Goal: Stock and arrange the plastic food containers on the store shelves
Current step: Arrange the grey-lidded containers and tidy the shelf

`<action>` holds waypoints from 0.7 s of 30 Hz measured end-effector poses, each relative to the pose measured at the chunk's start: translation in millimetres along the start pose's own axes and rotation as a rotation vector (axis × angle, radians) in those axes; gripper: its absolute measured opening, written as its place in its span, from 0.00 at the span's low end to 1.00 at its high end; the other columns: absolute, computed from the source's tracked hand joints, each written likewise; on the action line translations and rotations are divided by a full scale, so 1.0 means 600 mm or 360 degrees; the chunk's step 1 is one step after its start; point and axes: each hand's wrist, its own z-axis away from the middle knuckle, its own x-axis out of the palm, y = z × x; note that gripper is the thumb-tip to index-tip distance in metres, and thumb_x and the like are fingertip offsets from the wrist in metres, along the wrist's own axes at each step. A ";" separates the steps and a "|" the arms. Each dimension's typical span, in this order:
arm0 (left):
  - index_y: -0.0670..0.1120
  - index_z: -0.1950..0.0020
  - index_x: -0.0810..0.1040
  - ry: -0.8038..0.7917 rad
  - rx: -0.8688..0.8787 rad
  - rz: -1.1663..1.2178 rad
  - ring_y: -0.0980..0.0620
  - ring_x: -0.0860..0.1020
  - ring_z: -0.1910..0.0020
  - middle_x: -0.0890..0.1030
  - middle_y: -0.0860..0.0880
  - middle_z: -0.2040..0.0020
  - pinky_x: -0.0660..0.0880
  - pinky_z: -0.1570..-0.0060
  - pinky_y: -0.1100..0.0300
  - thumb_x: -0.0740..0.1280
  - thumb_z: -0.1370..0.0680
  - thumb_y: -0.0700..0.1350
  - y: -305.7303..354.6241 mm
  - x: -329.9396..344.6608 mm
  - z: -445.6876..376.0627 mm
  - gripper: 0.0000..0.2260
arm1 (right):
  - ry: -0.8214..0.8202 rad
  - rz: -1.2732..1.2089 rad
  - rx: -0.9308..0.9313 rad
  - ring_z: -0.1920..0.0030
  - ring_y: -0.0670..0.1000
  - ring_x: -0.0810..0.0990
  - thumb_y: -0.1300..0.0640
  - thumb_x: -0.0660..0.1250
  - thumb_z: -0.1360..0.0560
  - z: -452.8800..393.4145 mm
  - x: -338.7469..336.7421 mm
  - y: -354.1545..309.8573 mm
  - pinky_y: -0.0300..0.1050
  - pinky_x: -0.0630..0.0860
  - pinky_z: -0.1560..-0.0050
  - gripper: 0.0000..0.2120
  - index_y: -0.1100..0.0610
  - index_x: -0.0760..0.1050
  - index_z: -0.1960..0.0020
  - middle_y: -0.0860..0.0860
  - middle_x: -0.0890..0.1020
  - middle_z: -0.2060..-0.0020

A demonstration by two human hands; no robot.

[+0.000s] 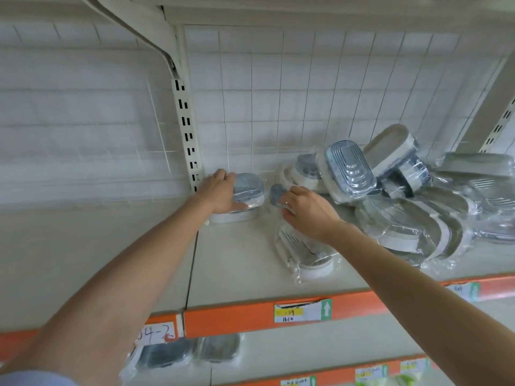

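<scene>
My left hand [220, 192] lies on a flat wrapped pack of oval containers [249, 190] at the back left of the shelf [237, 271], fingers spread over its grey lid and thumb against its front. My right hand [306, 210] grips the top of a second wrapped pack [302, 250] that lies lengthwise toward the shelf front. A loose heap of more wrapped container packs [412, 199] is piled at the right, some tilted on edge.
A white wire grid [306, 101] backs the shelf, with a slotted upright post [185, 118] beside my left hand. An orange price rail [250, 316] with labels runs along the front edge. More packs [189, 353] lie on the shelf below.
</scene>
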 end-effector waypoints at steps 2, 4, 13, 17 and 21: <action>0.41 0.36 0.65 -0.0049 0.0020 -0.0029 0.42 0.71 0.39 0.70 0.42 0.39 0.67 0.43 0.52 0.70 0.31 0.64 -0.003 -0.010 0.006 0.35 | -0.0112 -0.0064 0.0054 0.44 0.56 0.73 0.57 0.60 0.23 -0.022 0.014 0.001 0.44 0.69 0.55 0.12 0.62 0.74 0.44 0.54 0.75 0.46; 0.43 0.40 0.65 -0.0095 0.0028 0.0025 0.43 0.72 0.42 0.71 0.43 0.41 0.69 0.48 0.53 0.73 0.32 0.62 -0.011 -0.017 0.017 0.33 | -0.0252 -0.0099 0.0074 0.43 0.56 0.73 0.56 0.60 0.23 -0.046 0.027 0.001 0.46 0.73 0.50 0.13 0.61 0.74 0.41 0.53 0.73 0.42; 0.46 0.34 0.64 -0.0124 -0.0140 0.0195 0.51 0.66 0.40 0.67 0.49 0.40 0.68 0.42 0.57 0.75 0.35 0.60 -0.092 -0.042 0.117 0.38 | -0.0646 -0.0088 -0.0090 0.31 0.57 0.64 0.49 0.66 0.25 -0.122 0.071 -0.040 0.50 0.64 0.32 0.29 0.59 0.64 0.29 0.56 0.67 0.31; 0.47 0.31 0.65 -0.0244 -0.0254 0.0179 0.53 0.62 0.41 0.64 0.51 0.45 0.67 0.40 0.57 0.75 0.35 0.61 -0.125 -0.049 0.164 0.39 | -0.0755 0.0047 -0.0226 0.26 0.57 0.54 0.42 0.64 0.25 -0.129 0.102 -0.071 0.55 0.57 0.29 0.37 0.55 0.52 0.24 0.54 0.51 0.24; 0.46 0.33 0.67 -0.0331 -0.0327 0.0110 0.53 0.62 0.40 0.63 0.51 0.46 0.67 0.39 0.57 0.76 0.36 0.61 -0.146 -0.045 0.204 0.38 | -0.0590 0.0335 -0.0261 0.33 0.58 0.62 0.38 0.60 0.25 -0.132 0.112 -0.082 0.56 0.63 0.35 0.30 0.52 0.59 0.29 0.56 0.65 0.33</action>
